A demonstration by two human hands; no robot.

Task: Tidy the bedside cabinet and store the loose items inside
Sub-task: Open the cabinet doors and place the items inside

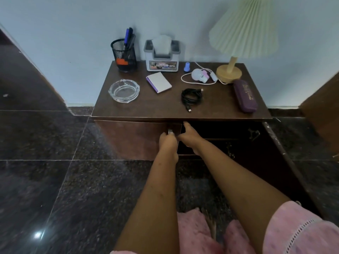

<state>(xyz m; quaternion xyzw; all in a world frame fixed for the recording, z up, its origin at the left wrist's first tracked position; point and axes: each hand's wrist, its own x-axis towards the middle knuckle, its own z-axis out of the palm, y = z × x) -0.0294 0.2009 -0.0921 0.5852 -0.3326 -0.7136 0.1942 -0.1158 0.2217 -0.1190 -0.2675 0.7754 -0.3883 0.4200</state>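
Your left hand (167, 142) has its fingers clenched around the small metal handle (170, 132) of the brown wooden cabinet door (135, 138). Your right hand (189, 136) rests its loosely spread fingers on that door's edge, grasping nothing.

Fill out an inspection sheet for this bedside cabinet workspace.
Surface: dark wooden cabinet top; right door swung open, left door closed.
Job's things: notebook, purple case, blue cap, white skull-shaped gadget, all loose on top.
Clutter: glass ashtray, mesh pen holder, tissue box, lamp at the back.
Hands: left hand gripping the left door's handle; right hand on that door's inner edge, holding nothing.
Cables: coiled black cable; white cord looped around the gadget.
Surroundings: dark tiled floor, pale wall.
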